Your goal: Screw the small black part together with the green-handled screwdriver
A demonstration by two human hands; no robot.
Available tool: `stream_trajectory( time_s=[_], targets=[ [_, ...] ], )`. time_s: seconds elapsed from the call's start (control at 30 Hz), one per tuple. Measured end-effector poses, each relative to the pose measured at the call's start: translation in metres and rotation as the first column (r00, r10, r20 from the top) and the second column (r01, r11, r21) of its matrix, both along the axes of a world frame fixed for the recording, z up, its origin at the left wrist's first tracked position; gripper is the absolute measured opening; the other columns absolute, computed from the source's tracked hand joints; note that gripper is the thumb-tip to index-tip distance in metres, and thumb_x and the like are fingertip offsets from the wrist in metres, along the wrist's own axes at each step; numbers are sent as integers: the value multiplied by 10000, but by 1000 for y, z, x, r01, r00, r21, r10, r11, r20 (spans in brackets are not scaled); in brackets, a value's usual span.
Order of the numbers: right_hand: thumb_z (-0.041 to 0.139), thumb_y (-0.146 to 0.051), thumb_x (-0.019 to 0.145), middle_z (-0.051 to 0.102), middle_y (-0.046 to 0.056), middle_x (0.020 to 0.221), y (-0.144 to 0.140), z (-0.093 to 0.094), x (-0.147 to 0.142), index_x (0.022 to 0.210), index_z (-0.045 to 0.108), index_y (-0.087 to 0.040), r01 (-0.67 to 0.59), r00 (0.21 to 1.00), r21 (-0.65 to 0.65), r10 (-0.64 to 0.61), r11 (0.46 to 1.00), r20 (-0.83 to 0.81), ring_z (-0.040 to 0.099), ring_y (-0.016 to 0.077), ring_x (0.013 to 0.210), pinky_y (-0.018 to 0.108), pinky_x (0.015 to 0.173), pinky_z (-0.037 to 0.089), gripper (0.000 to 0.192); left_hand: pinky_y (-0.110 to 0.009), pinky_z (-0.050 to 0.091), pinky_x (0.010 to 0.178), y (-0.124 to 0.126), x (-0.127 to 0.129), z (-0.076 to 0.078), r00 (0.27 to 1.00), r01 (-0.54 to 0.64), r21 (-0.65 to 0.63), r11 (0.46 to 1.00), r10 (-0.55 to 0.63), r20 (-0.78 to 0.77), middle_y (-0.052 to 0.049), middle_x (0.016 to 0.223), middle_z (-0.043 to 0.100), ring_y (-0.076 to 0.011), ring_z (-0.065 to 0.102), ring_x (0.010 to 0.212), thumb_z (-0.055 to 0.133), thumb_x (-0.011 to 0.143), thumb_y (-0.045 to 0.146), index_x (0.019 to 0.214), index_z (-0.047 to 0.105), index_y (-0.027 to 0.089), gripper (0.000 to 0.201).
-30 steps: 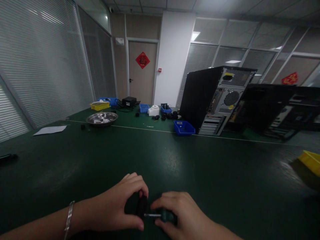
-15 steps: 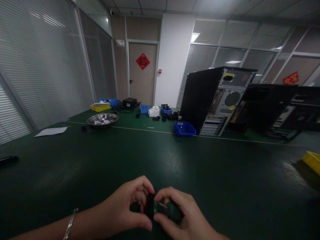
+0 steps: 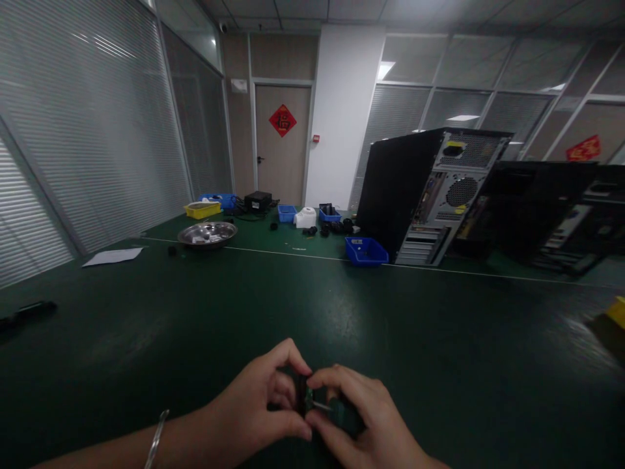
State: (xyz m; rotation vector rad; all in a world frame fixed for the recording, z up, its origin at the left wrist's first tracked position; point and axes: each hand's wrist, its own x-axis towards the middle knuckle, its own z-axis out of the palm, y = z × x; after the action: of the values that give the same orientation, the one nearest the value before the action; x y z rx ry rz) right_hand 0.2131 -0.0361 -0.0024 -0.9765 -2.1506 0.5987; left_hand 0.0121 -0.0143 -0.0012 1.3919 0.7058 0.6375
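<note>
My left hand (image 3: pixel 254 407) and my right hand (image 3: pixel 359 417) meet low in the middle of the view, just above the dark green table (image 3: pixel 312 306). Between the fingertips of both sits a small black part (image 3: pixel 301 394) with a bit of green on it and a thin metal pin sticking out to the right. My left thumb and forefinger pinch the black piece; my right fingers close on its right side, hiding most of it. A metal bracelet (image 3: pixel 156 443) circles my left wrist.
A black computer tower (image 3: pixel 430 195) stands with its rear panel showing at the back right, a blue bin (image 3: pixel 366 251) beside it. A steel bowl (image 3: pixel 208 233), yellow and blue bins, a white paper sheet (image 3: pixel 113 256) and small black parts lie farther back left.
Both hands have drawn closer together and lifted slightly; the metal pin that showed between them is now mostly covered. The view has shifted a little.
</note>
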Motion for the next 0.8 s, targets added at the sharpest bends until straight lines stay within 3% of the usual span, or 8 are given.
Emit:
stream_trajectory(
  time_s=[0.17, 0.47, 0.67, 0.8],
  targets=[
    [592, -174, 800, 656, 38, 721, 1, 2, 3, 978, 625, -172, 19, 996, 89, -26, 996, 82, 631, 175, 615, 245, 546, 451, 181, -262, 439, 662, 2, -1, -1, 999, -19, -1, 1000, 19, 45, 7, 818, 682, -134, 643, 742, 767, 715, 69, 1000, 476, 178, 421],
    [624, -129, 750, 690, 35, 787, 0, 2, 4, 995, 616, -191, -6, 981, 184, -30, 983, 191, 651, 185, 669, 253, 568, 438, 252, -272, 430, 661, 1, -4, 0, 998, -7, 87, 996, 13, -65, 20, 793, 636, -133, 601, 725, 774, 727, 131, 997, 486, 175, 397],
    [615, -132, 767, 703, 62, 803, 0, -1, 6, 1077, 601, -169, -45, 976, 334, -30, 941, 218, 639, 200, 653, 271, 552, 436, 313, -271, 436, 664, -1, -2, 1, 1000, -2, -3, 1000, 2, 5, 15, 757, 641, -131, 618, 717, 692, 829, 196, 967, 487, 171, 249],
    [621, -140, 803, 703, 60, 811, 0, 2, 7, 1156, 584, -176, -55, 983, 282, 2, 958, 184, 654, 200, 667, 270, 563, 460, 357, -304, 481, 731, 3, -2, 3, 998, -6, -8, 1000, 6, 65, -4, 832, 659, -152, 651, 786, 669, 847, 188, 968, 520, 181, 192]
  ],
)
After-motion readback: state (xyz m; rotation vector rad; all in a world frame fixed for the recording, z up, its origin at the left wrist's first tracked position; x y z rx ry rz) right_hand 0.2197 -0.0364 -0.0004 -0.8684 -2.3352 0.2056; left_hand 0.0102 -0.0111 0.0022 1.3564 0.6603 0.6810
